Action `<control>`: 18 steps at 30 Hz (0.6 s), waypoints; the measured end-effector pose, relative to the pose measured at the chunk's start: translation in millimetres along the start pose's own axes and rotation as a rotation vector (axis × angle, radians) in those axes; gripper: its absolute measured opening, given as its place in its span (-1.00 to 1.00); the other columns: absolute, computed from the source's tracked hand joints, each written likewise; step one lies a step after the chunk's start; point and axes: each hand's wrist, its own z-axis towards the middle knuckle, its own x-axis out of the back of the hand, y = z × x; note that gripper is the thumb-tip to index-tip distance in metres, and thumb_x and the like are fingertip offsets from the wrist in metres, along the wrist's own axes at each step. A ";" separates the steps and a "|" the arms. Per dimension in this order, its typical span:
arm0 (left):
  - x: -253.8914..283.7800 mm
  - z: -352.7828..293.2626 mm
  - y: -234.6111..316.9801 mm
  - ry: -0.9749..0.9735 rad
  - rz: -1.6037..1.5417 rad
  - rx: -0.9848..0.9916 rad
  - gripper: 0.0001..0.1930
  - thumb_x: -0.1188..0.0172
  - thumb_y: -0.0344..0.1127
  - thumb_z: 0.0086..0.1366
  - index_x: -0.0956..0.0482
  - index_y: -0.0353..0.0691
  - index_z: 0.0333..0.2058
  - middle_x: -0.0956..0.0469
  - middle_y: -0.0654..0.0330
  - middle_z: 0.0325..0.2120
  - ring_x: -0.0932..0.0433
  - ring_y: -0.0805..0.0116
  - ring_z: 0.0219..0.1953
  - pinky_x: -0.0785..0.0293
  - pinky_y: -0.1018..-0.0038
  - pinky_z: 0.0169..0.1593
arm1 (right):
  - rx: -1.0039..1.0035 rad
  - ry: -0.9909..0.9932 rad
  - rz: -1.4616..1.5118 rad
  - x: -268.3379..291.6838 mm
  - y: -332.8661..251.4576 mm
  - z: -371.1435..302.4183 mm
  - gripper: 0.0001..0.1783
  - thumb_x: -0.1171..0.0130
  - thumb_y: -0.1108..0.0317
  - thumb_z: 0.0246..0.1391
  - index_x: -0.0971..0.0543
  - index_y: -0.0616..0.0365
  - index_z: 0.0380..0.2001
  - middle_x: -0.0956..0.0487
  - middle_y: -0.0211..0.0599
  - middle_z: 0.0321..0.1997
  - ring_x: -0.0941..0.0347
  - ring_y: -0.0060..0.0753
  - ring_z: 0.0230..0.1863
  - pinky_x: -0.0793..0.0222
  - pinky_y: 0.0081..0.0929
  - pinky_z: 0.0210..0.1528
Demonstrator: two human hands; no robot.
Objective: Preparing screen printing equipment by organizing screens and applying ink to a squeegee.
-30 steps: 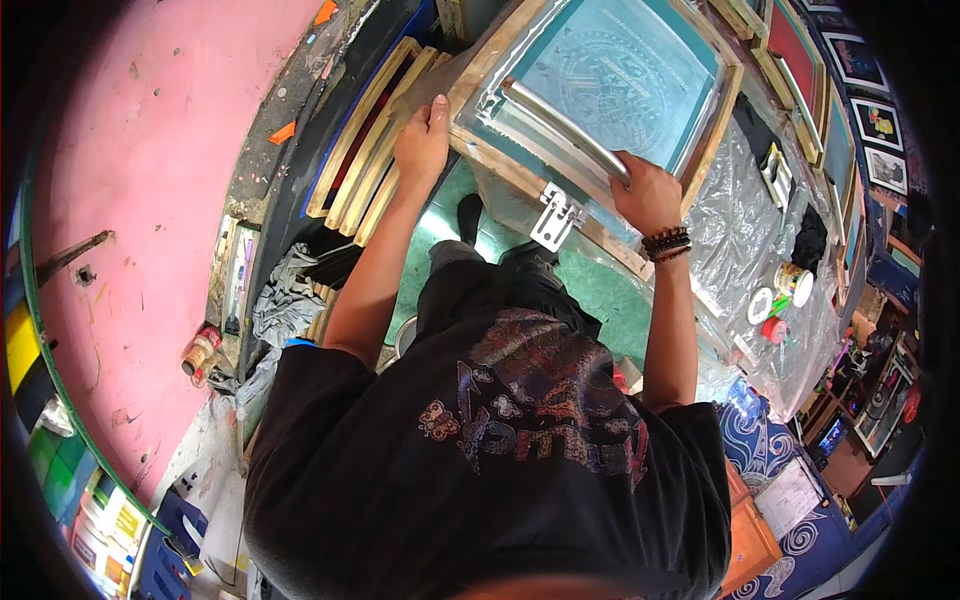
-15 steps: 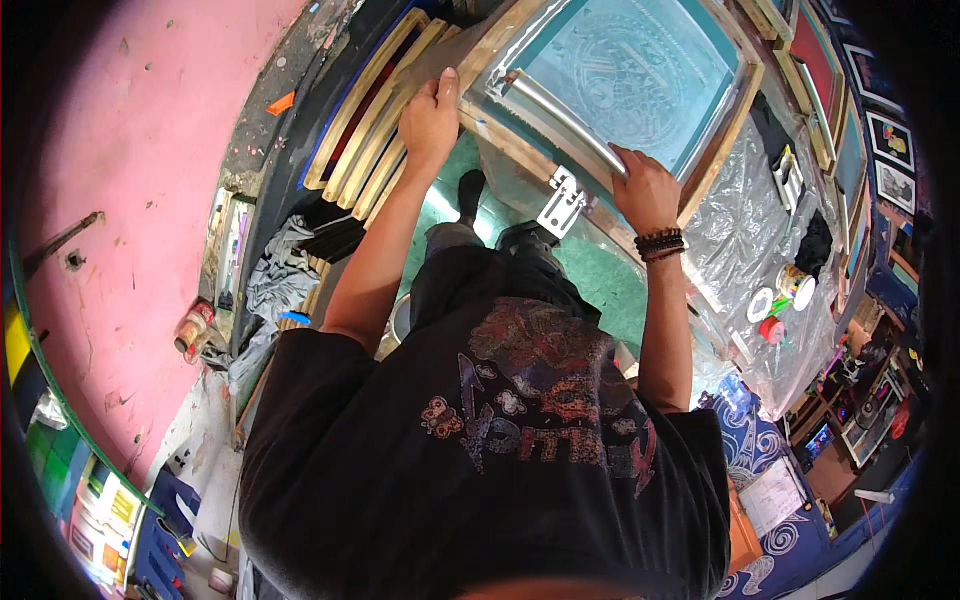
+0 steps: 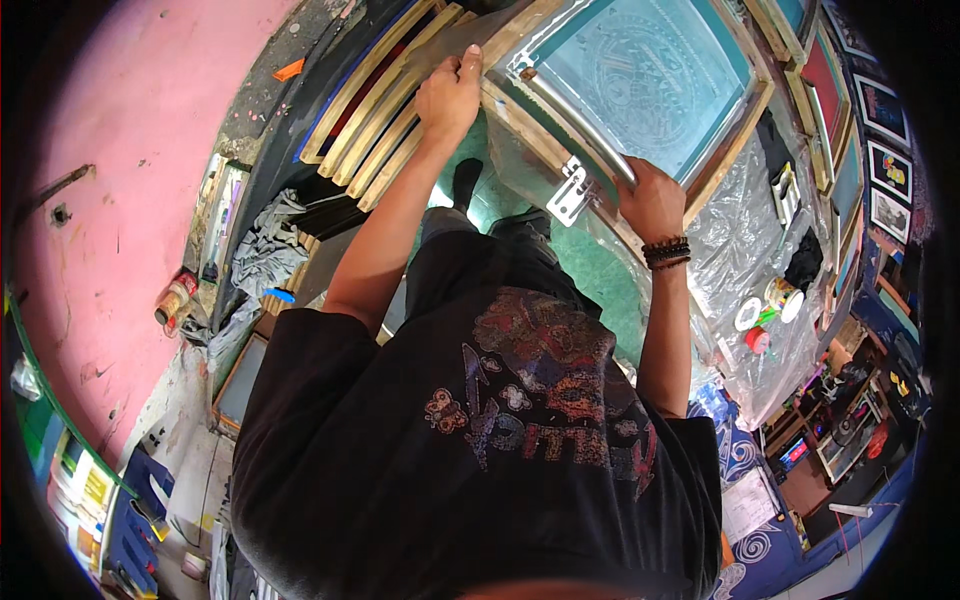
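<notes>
Squeegee [image 3: 582, 122] lying along near edge of screen [image 3: 735, 145]. Right hand [image 3: 652, 198] gripping its right end, closed round it. Left hand [image 3: 450, 97] half-curling at screen's left corner; hold unclear. Squeegee looking stiff, smooth, fairly heavy; mid-length grip probably balancing better.

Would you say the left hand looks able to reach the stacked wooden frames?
Probably yes: nothing visible blocks the left hand from the stacked wooden frames, though it seems to touch the printing screen.
</notes>
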 end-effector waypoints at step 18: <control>9.0 -2.8 10.0 -0.058 0.015 0.067 -0.25 0.16 0.38 0.36 -0.66 -0.24 -0.08 -0.67 -0.15 -0.23 -0.60 -0.18 -0.05 -0.45 0.09 0.04 | -0.052 -0.104 0.008 28.8 2.2 3.4 -0.54 -0.31 0.08 0.04 -0.65 0.16 -0.08 -0.64 0.09 -0.36 -0.58 0.21 -0.27 -0.49 -0.03 -0.24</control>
